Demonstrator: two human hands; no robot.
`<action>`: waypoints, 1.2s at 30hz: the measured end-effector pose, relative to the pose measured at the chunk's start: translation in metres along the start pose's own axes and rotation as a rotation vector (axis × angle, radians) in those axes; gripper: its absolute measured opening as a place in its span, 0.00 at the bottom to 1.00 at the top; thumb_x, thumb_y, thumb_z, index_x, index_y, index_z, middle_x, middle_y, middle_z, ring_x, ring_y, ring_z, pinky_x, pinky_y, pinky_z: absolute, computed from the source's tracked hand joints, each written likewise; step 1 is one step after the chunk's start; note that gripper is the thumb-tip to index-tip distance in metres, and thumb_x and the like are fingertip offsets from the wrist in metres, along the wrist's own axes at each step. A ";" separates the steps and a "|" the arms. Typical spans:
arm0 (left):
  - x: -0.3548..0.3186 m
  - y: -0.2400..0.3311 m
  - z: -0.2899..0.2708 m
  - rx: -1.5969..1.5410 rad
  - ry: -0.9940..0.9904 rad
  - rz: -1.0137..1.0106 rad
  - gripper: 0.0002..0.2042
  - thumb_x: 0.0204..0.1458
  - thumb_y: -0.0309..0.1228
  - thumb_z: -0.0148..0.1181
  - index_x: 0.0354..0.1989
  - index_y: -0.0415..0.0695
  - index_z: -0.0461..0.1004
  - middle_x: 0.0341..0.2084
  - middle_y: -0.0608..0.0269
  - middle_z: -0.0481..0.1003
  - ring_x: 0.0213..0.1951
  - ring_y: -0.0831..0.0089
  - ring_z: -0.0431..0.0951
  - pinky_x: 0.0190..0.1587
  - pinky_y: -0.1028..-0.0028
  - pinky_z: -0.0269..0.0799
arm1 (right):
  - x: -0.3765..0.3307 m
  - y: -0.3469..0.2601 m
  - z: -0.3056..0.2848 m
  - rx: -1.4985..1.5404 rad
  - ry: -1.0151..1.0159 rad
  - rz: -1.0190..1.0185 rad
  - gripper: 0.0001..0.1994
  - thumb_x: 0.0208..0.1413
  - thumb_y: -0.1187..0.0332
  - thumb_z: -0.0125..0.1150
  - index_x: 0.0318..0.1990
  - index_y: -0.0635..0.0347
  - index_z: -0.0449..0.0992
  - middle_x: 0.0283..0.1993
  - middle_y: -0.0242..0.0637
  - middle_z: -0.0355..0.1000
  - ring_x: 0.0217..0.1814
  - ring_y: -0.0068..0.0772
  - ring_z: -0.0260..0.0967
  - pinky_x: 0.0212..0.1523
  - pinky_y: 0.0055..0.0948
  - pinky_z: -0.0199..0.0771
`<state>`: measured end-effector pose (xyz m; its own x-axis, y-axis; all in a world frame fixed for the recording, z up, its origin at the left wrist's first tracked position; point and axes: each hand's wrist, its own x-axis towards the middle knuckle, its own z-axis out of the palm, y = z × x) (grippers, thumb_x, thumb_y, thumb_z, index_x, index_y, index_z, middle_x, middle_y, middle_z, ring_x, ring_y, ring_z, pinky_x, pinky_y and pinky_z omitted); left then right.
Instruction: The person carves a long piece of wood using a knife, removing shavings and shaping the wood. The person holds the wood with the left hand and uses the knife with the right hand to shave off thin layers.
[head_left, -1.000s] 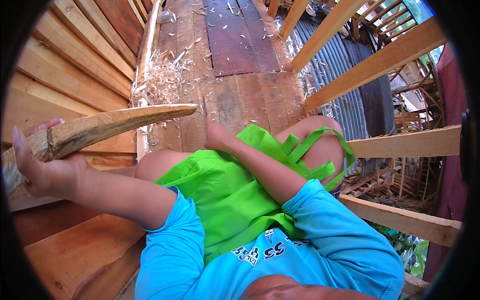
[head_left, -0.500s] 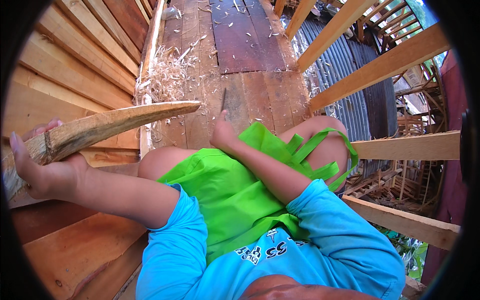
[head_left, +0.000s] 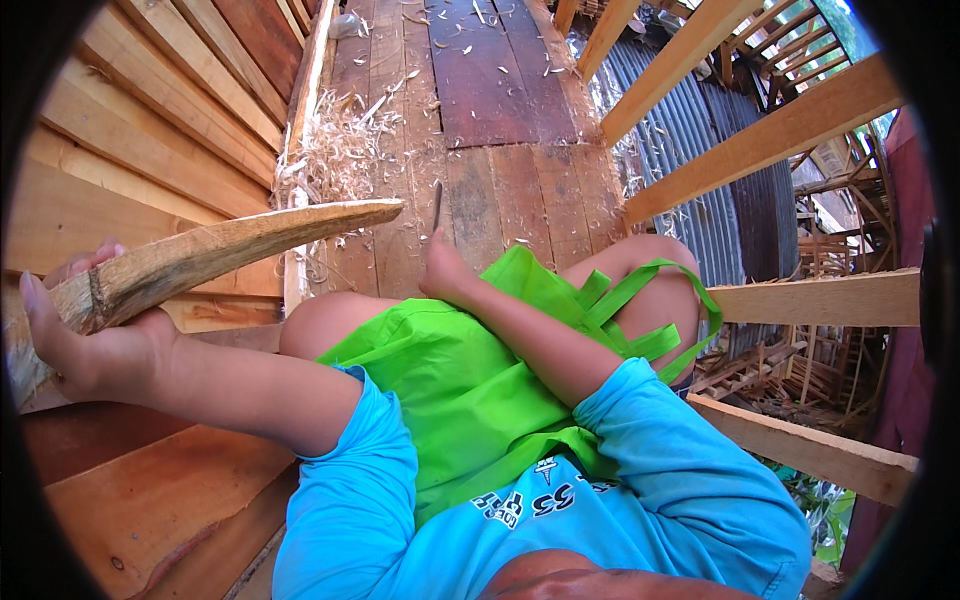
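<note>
Head view: left hand (head_left: 85,340) is wrapped around the thick butt of a rough wooden stake (head_left: 210,255), whose tapered tip juts out past the grip. It looks stiff, fairly heavy and splintery; best held at the butt. Right hand (head_left: 447,275) is closed on a thin blade (head_left: 437,205) standing above the grip.

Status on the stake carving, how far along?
Done: the stake has a tapered tip, and shavings litter the floor. In hand: left hand grips its butt; right hand holds a thin blade. Left: the butt looks rough.
</note>
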<state>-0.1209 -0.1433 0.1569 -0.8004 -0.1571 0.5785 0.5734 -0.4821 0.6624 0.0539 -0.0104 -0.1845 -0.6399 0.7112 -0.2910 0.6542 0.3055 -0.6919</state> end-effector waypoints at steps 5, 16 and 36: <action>0.003 0.003 -0.007 -0.009 -0.017 -0.007 0.16 0.48 0.35 0.60 0.15 0.39 0.68 0.13 0.56 0.67 0.17 0.62 0.69 0.27 0.68 0.70 | 0.008 -0.001 -0.014 -0.015 -0.200 -0.313 0.36 0.50 0.72 0.55 0.65 0.80 0.48 0.36 0.65 0.72 0.42 0.62 0.73 0.44 0.47 0.73; 0.002 0.001 -0.006 0.033 -0.009 0.033 0.16 0.51 0.36 0.59 0.18 0.39 0.68 0.13 0.56 0.66 0.17 0.63 0.70 0.27 0.68 0.69 | 0.088 0.016 -0.055 -0.430 0.091 -0.047 0.27 0.48 0.73 0.56 0.56 0.80 0.62 0.34 0.61 0.74 0.38 0.57 0.74 0.40 0.46 0.75; -0.002 0.000 -0.001 0.043 0.014 -0.018 0.16 0.51 0.37 0.59 0.18 0.39 0.68 0.12 0.56 0.66 0.17 0.64 0.70 0.28 0.69 0.68 | 0.092 -0.005 -0.031 -0.148 0.120 -0.158 0.17 0.46 0.71 0.57 0.44 0.74 0.69 0.37 0.62 0.73 0.42 0.60 0.73 0.45 0.45 0.74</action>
<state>-0.1192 -0.1443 0.1554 -0.8130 -0.1612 0.5595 0.5655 -0.4478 0.6926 0.0038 0.0732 -0.1871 -0.6924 0.7145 -0.1000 0.6072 0.5023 -0.6156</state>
